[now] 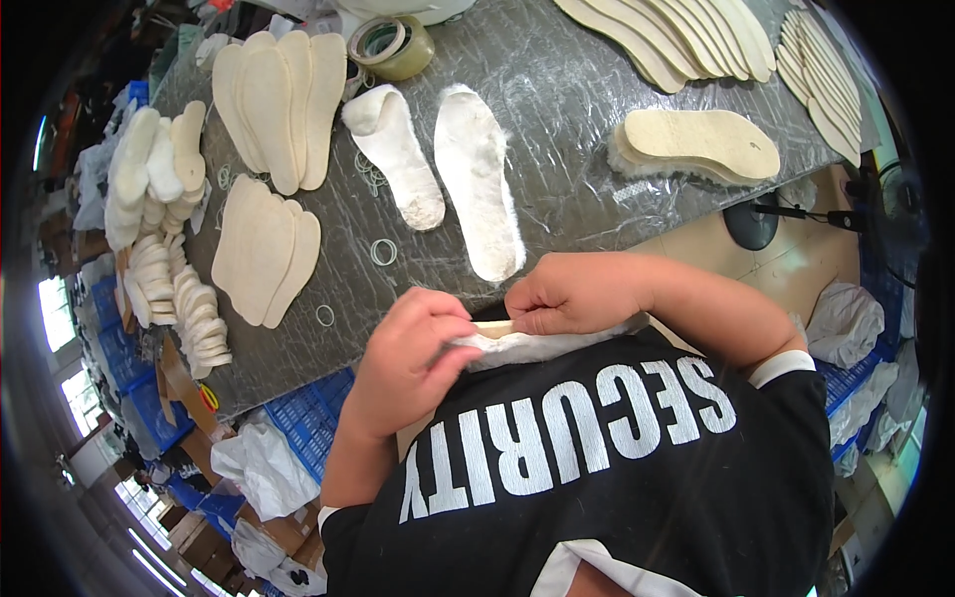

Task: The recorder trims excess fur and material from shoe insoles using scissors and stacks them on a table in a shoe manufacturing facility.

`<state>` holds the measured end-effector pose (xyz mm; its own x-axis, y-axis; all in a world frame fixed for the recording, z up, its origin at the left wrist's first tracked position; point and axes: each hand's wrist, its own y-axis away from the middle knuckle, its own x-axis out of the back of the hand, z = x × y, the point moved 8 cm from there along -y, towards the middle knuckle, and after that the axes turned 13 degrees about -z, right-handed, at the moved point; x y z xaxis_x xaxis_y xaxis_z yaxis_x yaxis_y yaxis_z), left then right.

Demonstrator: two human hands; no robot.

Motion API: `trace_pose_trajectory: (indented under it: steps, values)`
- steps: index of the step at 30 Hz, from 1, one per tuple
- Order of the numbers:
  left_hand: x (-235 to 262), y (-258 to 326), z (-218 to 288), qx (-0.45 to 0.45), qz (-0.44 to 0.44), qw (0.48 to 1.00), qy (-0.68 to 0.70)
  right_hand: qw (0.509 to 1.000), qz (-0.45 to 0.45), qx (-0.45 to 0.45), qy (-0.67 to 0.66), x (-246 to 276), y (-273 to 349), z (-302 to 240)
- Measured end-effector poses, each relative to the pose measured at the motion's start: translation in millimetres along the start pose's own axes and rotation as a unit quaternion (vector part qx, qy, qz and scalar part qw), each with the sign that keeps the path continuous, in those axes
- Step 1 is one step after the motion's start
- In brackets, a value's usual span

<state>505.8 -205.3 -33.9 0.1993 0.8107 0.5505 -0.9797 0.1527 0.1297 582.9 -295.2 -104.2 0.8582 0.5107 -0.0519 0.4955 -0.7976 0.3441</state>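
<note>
At the near edge of the desk [562, 189], close before the wearer's black shirt [597, 507], a fleecy white insole [517, 348] is held between both hands, seen nearly edge-on with a strip of its cream side showing; the left hand [413, 353] pinches it near its left end, thumb and fingers closing on the edge; the right hand [577, 294] has its fingers curled under and its thumb pressed along the top edge — how the hidden fingertips sit, I cannot tell; beyond the hands, two white insoles [479, 184] lie side by side, fleece up; just left of them are a few pale rubber bands [384, 242]; farther left, cream insoles [279, 109] overlap in two groups, with thick bundles [159, 169] at the desk's left edge; rolls of tape [408, 60] stand at the back; to the right lies a short stack of insoles [701, 139] — cream side up — and behind it a fanned row of insoles [686, 40].
</note>
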Motion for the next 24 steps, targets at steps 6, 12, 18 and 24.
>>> trace_pose_trajectory:
  steps: [6,12,18,24]
  values:
    - [7.2,3.4,-4.6,0.009,-0.013,1.000,-0.014,0.999,0.014,0.006,0.032,-2.6,-0.7,-5.2]
    - [0.6,2.0,-8.2,0.021,-0.018,0.999,-0.017,0.997,0.041,0.043,0.039,-2.9,0.3,-12.5]
    - [-3.8,-3.5,1.5,0.012,-0.027,0.999,-0.016,0.995,0.055,0.058,0.052,-4.2,2.3,-15.2]
    - [-11.1,-9.1,3.6,0.010,-0.045,0.996,-0.074,0.995,0.058,0.060,0.048,-4.4,3.0,-14.3]
